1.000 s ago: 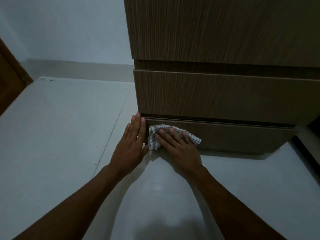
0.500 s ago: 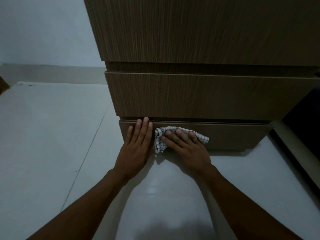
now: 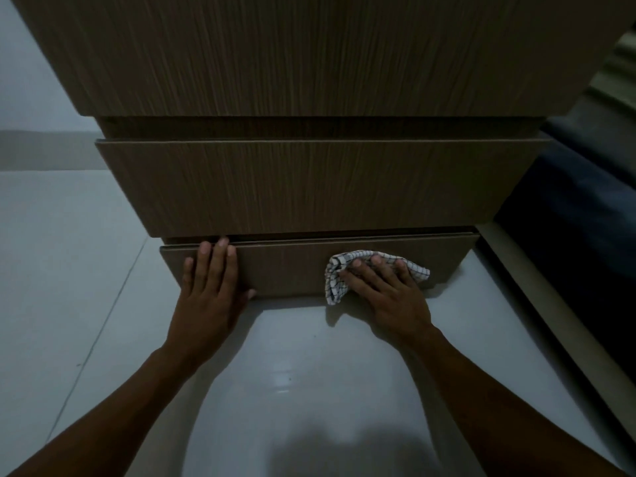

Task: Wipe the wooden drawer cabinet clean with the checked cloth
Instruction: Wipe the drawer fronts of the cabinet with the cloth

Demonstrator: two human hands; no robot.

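Observation:
The wooden drawer cabinet (image 3: 309,187) fills the upper half of the head view, its drawer fronts stepping outward. My right hand (image 3: 389,290) presses the white checked cloth (image 3: 335,280) flat against the front of the bottom drawer (image 3: 285,270), right of its middle. Most of the cloth lies under my fingers, with folds showing at the left and right. My left hand (image 3: 210,290) lies flat on the same drawer front near its left end, fingertips at the top edge, holding nothing.
Pale glossy floor tiles (image 3: 292,373) run under my arms and out to the left. A pale wall with a skirting strip (image 3: 41,149) stands behind at the left. Dark blue fabric over a light edge (image 3: 578,215) borders the cabinet's right side.
My right hand has slid the cloth rightward along the bottom drawer front, away from my left hand. The view has shifted so the cabinet sits more centred and closer.

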